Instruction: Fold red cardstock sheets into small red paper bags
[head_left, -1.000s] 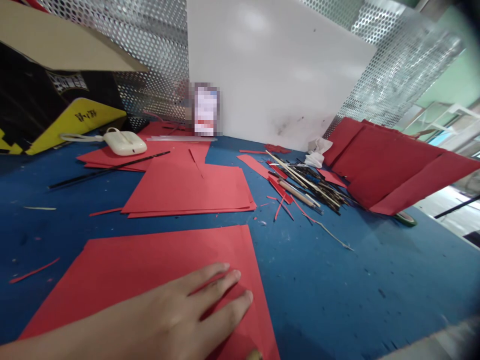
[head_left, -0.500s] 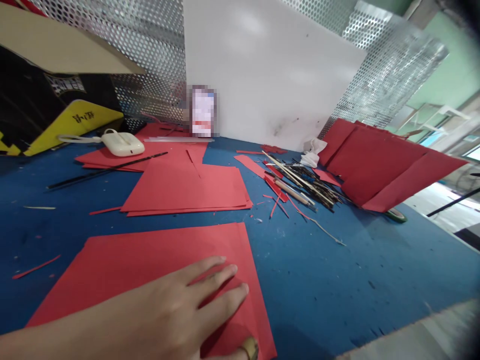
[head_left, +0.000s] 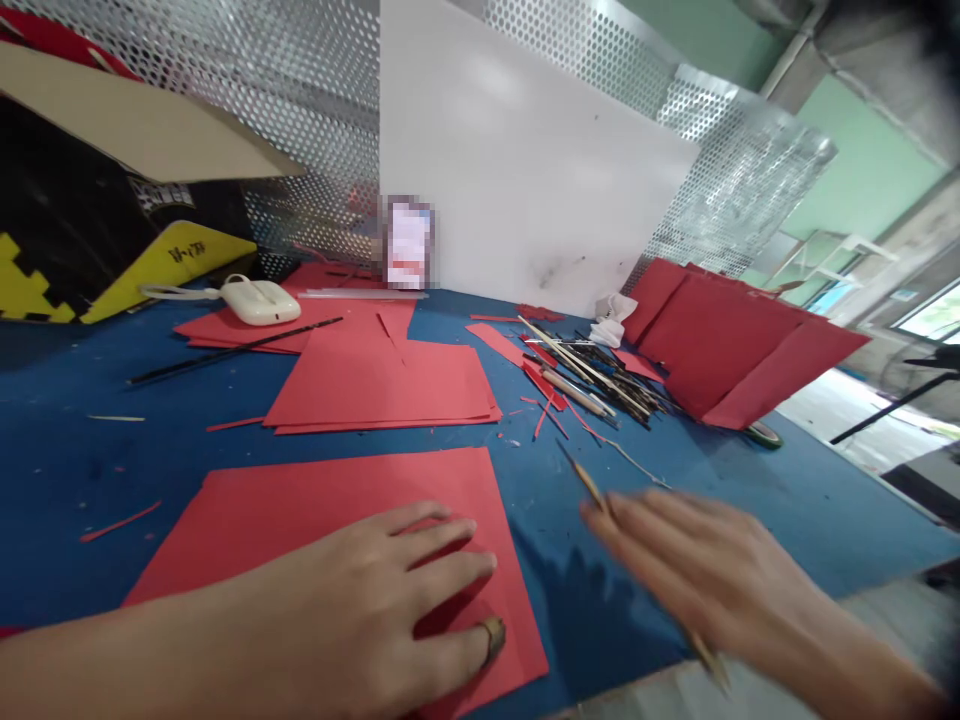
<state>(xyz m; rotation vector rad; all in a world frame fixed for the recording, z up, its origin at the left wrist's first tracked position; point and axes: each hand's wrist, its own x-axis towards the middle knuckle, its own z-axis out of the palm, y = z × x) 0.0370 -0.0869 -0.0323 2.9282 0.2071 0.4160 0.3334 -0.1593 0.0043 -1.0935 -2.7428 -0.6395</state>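
Observation:
My left hand (head_left: 382, 610) lies flat with spread fingers on a red paper sheet (head_left: 300, 510) at the near edge of the blue table (head_left: 67, 470). A ring sits on one finger. My right hand (head_left: 705, 570) is over the table to the right of the sheet, blurred by motion. A thin wooden stick (head_left: 592, 488) runs through its fingers, its tip pointing up and left. A stack of red sheets (head_left: 382, 385) lies behind the near sheet.
A heap of sticks and brushes (head_left: 600, 375) lies mid-table. Folded red cards (head_left: 720, 340) lean at the right. A cream device (head_left: 259, 300) and a long black rod (head_left: 232, 350) rest at the left. A white board (head_left: 525, 170) and perforated metal stand behind.
My right hand has come into view from the lower right with a thin stick in it. My left hand stays flat on the red sheet. The view has shifted slightly.

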